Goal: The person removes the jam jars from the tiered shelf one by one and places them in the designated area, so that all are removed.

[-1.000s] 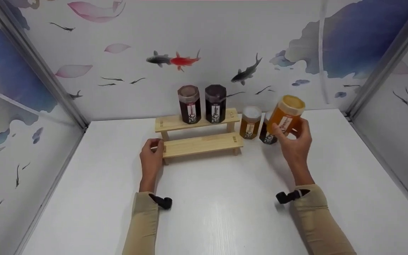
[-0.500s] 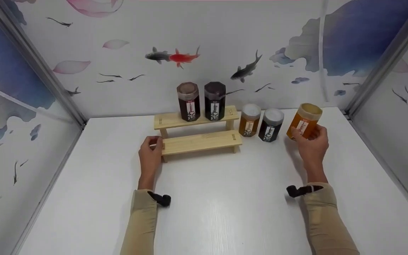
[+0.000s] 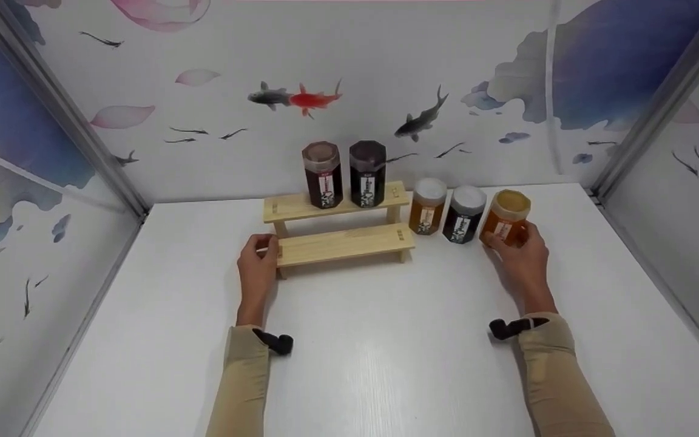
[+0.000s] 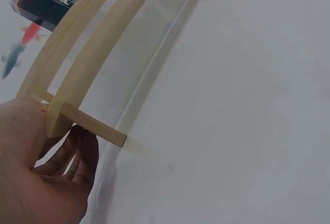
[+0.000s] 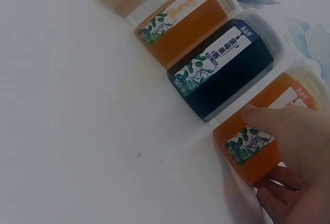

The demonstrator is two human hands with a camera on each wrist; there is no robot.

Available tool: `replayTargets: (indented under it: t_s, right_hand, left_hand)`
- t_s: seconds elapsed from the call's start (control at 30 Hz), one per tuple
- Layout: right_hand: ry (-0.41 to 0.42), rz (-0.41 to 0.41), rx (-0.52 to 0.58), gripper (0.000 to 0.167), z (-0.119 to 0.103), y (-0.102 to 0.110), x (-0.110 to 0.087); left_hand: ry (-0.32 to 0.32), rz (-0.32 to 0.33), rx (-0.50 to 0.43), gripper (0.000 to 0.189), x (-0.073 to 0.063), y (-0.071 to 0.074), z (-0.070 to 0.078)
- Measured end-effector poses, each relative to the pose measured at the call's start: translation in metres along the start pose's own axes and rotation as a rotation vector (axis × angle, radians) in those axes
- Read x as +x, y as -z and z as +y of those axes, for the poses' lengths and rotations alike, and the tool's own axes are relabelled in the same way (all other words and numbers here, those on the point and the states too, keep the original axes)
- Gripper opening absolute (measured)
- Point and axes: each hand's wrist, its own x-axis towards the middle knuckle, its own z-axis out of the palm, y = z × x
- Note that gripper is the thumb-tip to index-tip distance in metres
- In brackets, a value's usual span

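My right hand [image 3: 522, 255] grips an orange octagonal jar [image 3: 506, 213], thumb on its label side and fingers round the far side. That jar stands upright on the white table, just right of a dark jar with a white lid [image 3: 465, 213]. An amber jar with a white lid [image 3: 428, 206] comes left of the dark one. The thumb lies across the orange jar's label [image 5: 250, 144] in the right wrist view. My left hand [image 3: 256, 261] holds the left end of a two-step wooden rack [image 3: 346, 244], with fingers curled beneath the lower board [image 4: 95, 62] in the left wrist view.
Two dark jars stand on the rack's upper board, a reddish one [image 3: 323, 177] and a blackish one [image 3: 368, 176]. Behind the table [image 3: 374, 352] rises a white wall [image 3: 349, 54] printed with fish and petals. Side panels close off left and right.
My right hand has carried the orange jar rightward past the dark jar and lowered it, tilted, then upright onto the table beside it. My left hand keeps its hold on the rack.
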Motion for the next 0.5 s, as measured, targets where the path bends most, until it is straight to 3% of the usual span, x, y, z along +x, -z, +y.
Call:
replayTargets:
  t_s: [0.27,0.37,0.5]
  right_hand:
    - [0.044,0.003,-0.064,0.101,-0.0012,0.002,0.0009]
    - [0.045,-0.015,-0.052,0.109,-0.0024,0.0016,0.0025]
    - [0.084,0.047,-0.022,0.118,-0.0096,0.0,0.0023]
  left_hand:
    - [-0.024,0.014,-0.01,0.031,0.0002,0.0006,-0.0002]
    - [-0.021,0.019,-0.002,0.03,-0.0001,0.0006,0.0005]
    - [-0.011,0.016,0.009,0.03,-0.0002,0.0009,0.0016]
